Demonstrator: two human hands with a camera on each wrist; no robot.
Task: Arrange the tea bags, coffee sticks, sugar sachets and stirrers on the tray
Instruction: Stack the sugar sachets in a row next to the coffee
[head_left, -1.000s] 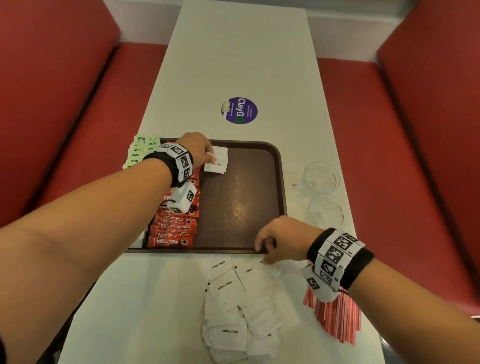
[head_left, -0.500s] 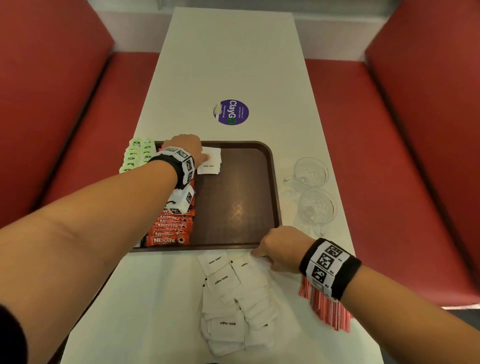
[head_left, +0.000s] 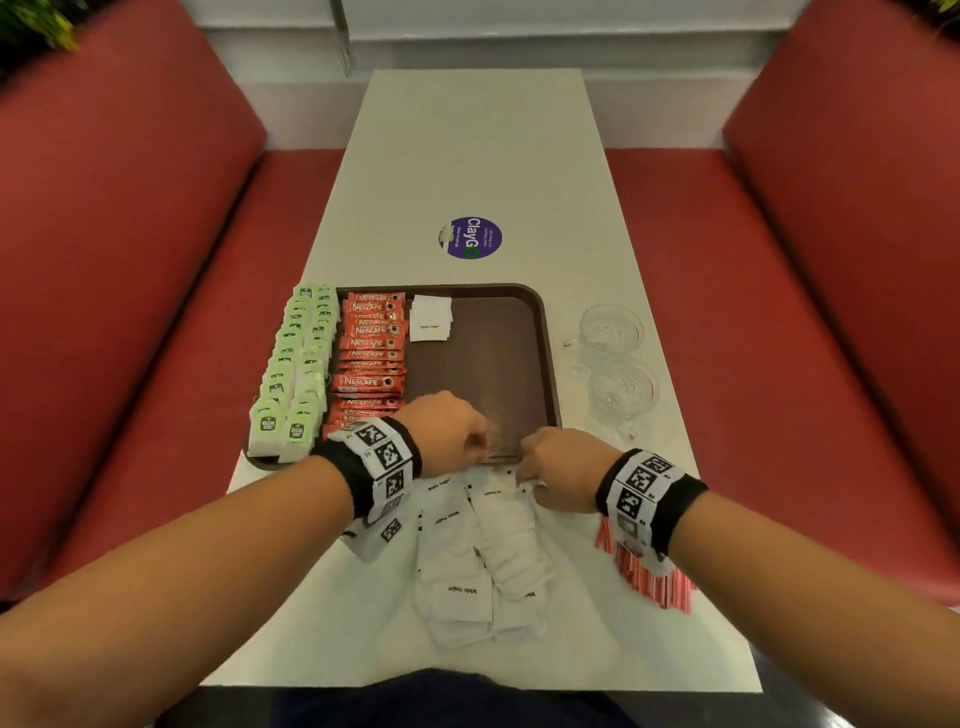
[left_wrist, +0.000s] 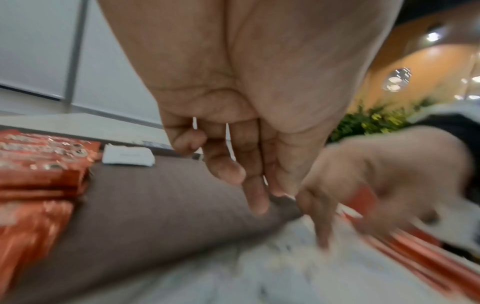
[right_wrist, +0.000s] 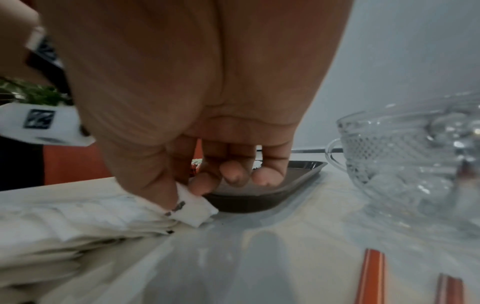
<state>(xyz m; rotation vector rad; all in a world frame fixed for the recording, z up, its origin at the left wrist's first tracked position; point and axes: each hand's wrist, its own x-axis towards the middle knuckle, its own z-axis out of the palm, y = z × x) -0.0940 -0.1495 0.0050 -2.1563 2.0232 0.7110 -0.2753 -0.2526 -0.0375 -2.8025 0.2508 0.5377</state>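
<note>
Our right hand (right_wrist: 197, 115) pinches the corner of a white paper sugar sachet (right_wrist: 193, 207) between thumb and fingertips (right_wrist: 200, 185), at the top of the loose sachet pile (head_left: 483, 551) lying just before the near rim of the brown plastic tray (head_left: 498, 364). Our left hand (head_left: 447, 431) hovers over that same rim, fingers loosely curled and holding nothing, though blur makes this less sure. The pinched sachet lies with its long axis running from us toward the tray, so the right hand is plainly nearer. Two sachets already placed (head_left: 430, 325) sit at the tray's far end, beside the red coffee sticks (head_left: 371, 358); the green tea bags (head_left: 298, 374) line the tray's left edge, and the red stirrers (head_left: 649, 577) wait right of the pile.
</note>
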